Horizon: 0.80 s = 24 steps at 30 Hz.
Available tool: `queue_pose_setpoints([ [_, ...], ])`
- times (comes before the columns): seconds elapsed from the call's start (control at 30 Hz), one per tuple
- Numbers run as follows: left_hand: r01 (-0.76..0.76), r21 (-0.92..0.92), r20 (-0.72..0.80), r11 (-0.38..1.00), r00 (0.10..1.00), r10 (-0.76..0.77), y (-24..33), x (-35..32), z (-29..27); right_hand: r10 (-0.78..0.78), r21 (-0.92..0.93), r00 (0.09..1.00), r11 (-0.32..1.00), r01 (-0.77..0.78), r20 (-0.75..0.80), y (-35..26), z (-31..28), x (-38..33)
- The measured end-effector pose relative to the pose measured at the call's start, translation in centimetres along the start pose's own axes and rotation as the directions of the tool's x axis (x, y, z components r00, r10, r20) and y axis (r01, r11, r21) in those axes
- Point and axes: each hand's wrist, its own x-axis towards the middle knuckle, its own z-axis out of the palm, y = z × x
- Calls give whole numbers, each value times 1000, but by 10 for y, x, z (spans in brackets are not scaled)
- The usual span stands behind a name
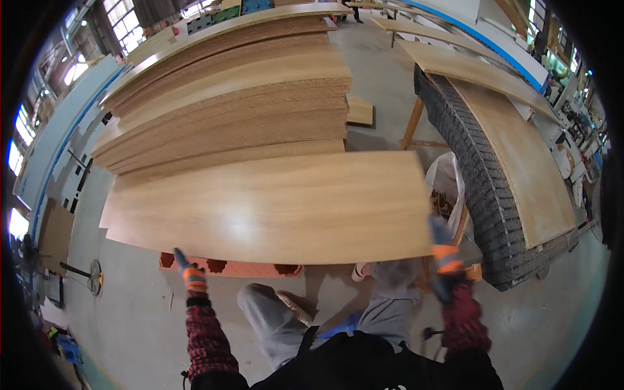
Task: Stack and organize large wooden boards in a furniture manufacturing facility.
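While your gloved left hand (188, 272) grips the near edge of the top panel (273, 205) and your right hand (442, 244) clasps its right corner, fingers closed on the wood, the panel lies flat atop the stack (227, 97), above an orange pallet (231, 266).

Most of the left hand (187, 268) is tucked under the near edge of the wood-veneer panel (273, 205), so only the gloved wrist and a fingertip show; can't tell how it grips. Right hand (444, 250) is blurry at the panel's right corner, fingers unclear. The panel covers most of the orange plastic pallet (231, 266) and the lower part of the board stack (227, 104). The white bag (448, 182) is half hidden, contents too small to make out.
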Motion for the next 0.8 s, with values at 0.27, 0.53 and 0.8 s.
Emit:
queue_pose_setpoints([
  [0.27, -343, -255, -154, 904, 937, 313, 70, 188, -44, -110, 139, 981, 981, 133, -163, -160, 272, 3],
  [0.53, -230, 303, -508, 925, 782, 361, 27, 131, 91, -82, -273, 932, 962, -19, -352, -145, 268, 25],
  [0.8, -65, 494, -544, 867, 755, 366, 19, 146, 106, -147, -309, 922, 950, 31, -359, -141, 261, 28],
])
